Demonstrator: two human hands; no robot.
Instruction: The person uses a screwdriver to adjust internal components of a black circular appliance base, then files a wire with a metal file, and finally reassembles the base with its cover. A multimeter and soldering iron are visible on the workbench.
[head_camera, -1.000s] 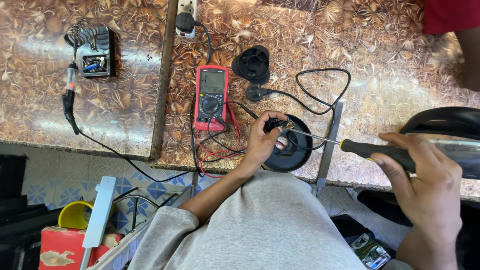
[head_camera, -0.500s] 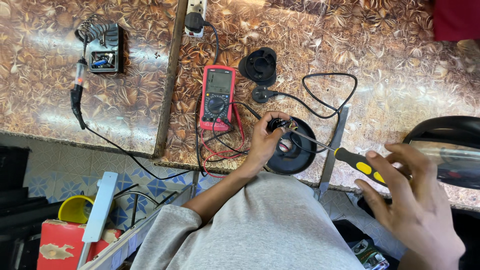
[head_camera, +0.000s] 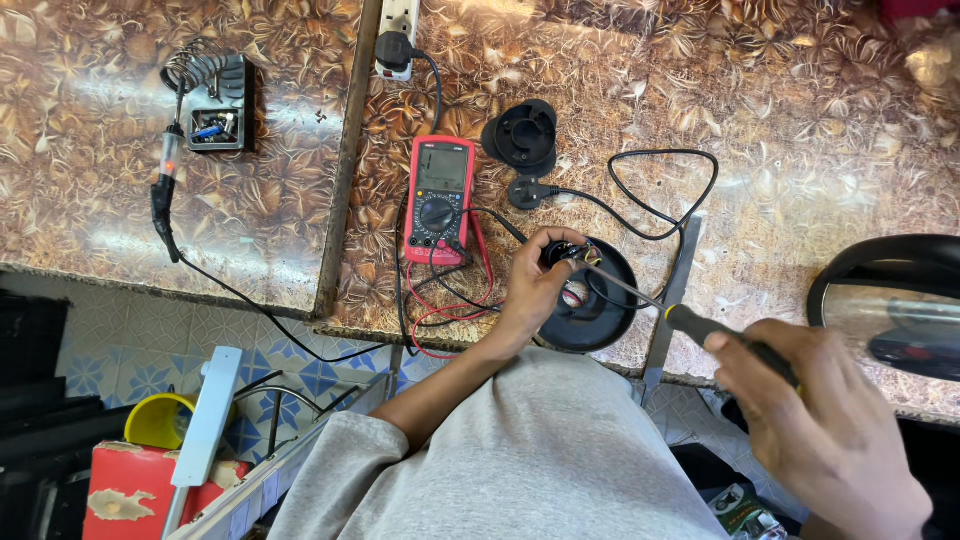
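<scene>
Left hand (head_camera: 535, 290) pinches a small black part (head_camera: 562, 254) over the round black base (head_camera: 598, 300), which sits at the counter's near edge, 3 o'clock of the red multimeter (head_camera: 438, 198). Right hand (head_camera: 830, 425), fingers curled tight on a screwdriver (head_camera: 690, 322), tip at the part. Soldering iron (head_camera: 165, 195) at 9 o'clock, well apart.

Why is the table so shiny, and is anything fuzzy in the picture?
Head view: daylight bounces off the glossy brown table, making pale glare patches near the top and right; the right hand holding the screwdriver looks slightly soft, being close to the camera; the red meter and left hand look sharp.
</scene>
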